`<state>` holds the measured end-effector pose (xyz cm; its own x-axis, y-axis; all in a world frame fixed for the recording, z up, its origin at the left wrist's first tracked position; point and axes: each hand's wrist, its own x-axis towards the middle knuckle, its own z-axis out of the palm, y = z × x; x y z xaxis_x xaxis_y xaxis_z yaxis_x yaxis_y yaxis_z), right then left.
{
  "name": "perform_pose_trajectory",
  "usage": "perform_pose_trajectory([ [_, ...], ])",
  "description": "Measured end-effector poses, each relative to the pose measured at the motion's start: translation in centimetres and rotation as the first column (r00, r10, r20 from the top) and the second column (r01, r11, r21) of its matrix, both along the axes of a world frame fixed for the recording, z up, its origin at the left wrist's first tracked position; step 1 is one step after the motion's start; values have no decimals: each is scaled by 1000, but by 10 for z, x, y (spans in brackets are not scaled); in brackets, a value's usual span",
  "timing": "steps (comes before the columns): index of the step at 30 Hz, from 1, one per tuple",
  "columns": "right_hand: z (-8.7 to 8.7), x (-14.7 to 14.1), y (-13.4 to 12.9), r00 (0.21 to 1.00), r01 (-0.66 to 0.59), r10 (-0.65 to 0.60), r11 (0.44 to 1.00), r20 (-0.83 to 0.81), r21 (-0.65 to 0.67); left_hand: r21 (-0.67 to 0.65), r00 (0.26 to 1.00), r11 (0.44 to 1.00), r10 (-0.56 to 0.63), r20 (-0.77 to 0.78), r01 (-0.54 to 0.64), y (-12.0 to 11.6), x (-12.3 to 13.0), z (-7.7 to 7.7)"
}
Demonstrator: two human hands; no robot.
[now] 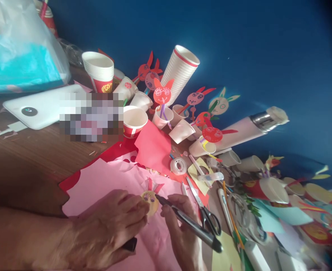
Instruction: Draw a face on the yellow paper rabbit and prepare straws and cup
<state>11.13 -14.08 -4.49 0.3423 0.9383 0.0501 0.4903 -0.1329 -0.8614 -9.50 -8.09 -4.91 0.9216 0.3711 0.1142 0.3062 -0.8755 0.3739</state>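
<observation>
A small yellow paper face with drawn eyes and two pink ears lies over pink paper. My left hand presses its fingertips on the left edge of the face; a black cap shows under its fingers. Between the fingers of my right hand is a dark marker, its tip close to the upper right of the face. Black-handled scissors lie just right of my right hand. A roll of clear tape rests beyond the hands, beside red paper.
Paper cups holding rabbit-face figures stand along the blue wall, near a tall cup stack and a tumbler. A white power bank and plastic bag are at left. Cables and more papers lie at right.
</observation>
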Motion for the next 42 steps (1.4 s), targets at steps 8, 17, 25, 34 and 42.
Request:
perform_pose_trajectory([
  [8, -33, -15, 0, 954, 170, -190, 980, -233, -103, 110, 999, 993, -44, 4, 43, 0, 2, -5],
  [17, -31, -21, 0, 954, 219, -237, 969, -181, -116, 126, 998, 990, -66, -21, 69, 3, 2, -2],
  [25, -35, -18, 0, 975, 221, -222, 968, 5, -117, 125, 995, 988, -89, -45, 94, 8, 1, 6],
  [34, -28, -14, 3, 989, 141, -137, 987, 51, -78, 130, 994, 987, -84, -65, 92, 7, 1, 8],
  [42, -22, -10, 1, 990, 132, -127, 988, 67, -85, 123, 997, 990, -59, -52, 65, 4, 3, 2],
])
